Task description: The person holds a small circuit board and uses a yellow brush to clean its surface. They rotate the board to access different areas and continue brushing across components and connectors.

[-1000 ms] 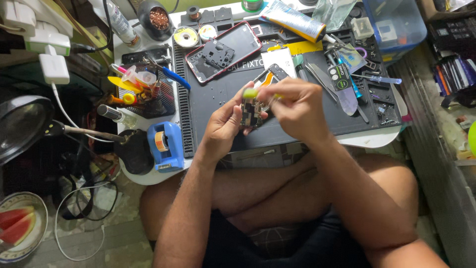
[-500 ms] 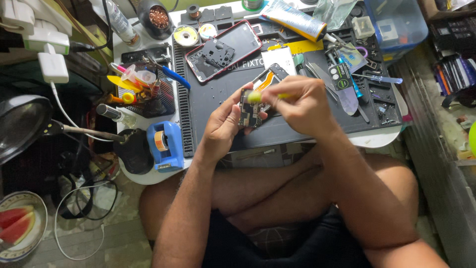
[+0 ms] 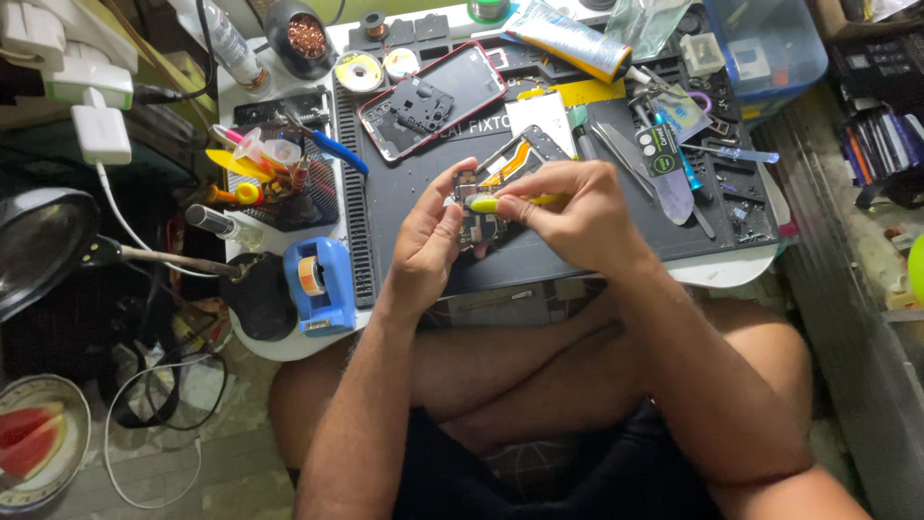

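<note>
My left hand grips a small dark circuit board and holds it upright over the black work mat. In my right hand is a yellow-green handled tool, its end resting against the top of the board. Both hands meet at the middle of the mat, just above its near edge. Behind them lies an opened phone frame with a red rim and a part with an orange flex strip.
A blue tape dispenser sits at the mat's left corner. A cup of small tools, a yellow-capped tube, tweezers and picks crowd the table. A lamp and a watermelon plate lie left.
My hands have stayed together over the mat; the tool's tip shifted slightly along the top of the board.
</note>
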